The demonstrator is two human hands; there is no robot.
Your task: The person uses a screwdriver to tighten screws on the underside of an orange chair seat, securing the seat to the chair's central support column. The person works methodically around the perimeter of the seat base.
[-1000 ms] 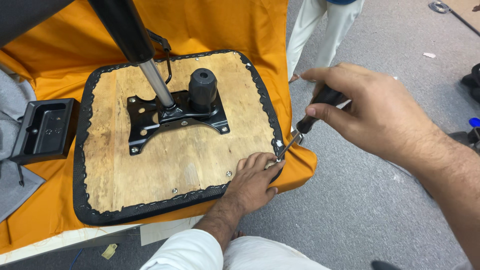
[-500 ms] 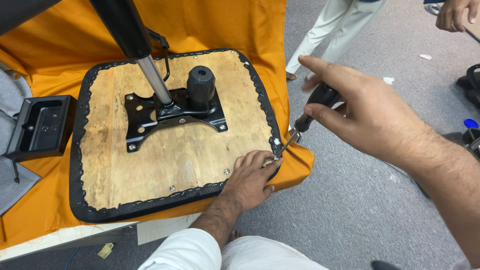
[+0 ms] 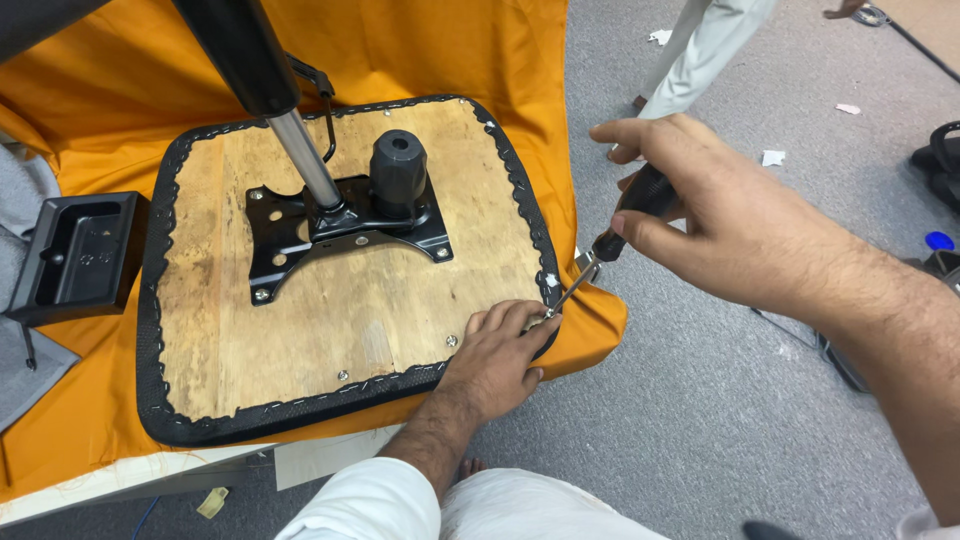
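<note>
An upturned chair seat [image 3: 300, 340], bare plywood edged in black fabric, lies on an orange cloth [image 3: 420, 50]. A black metal mechanism plate [image 3: 350, 235] with a knob and a gas cylinder [image 3: 300, 150] is bolted at its middle. My left hand [image 3: 500, 350] rests flat on the seat's near right corner, its fingers pinching something small by the screwdriver's tip. My right hand [image 3: 720, 220] grips a black-handled screwdriver [image 3: 610, 240], its tip angled down at that corner beside my left fingers.
A black plastic armrest part [image 3: 75, 255] sits at the seat's left. Another person's legs in light trousers [image 3: 700, 50] stand on the grey carpet behind. Paper scraps litter the carpet; dark objects and a blue cap [image 3: 938, 240] lie at the far right.
The view has shifted slightly. My right hand has tilted the screwdriver a little, its tip staying at the seat's corner. My left hand remains in place.
</note>
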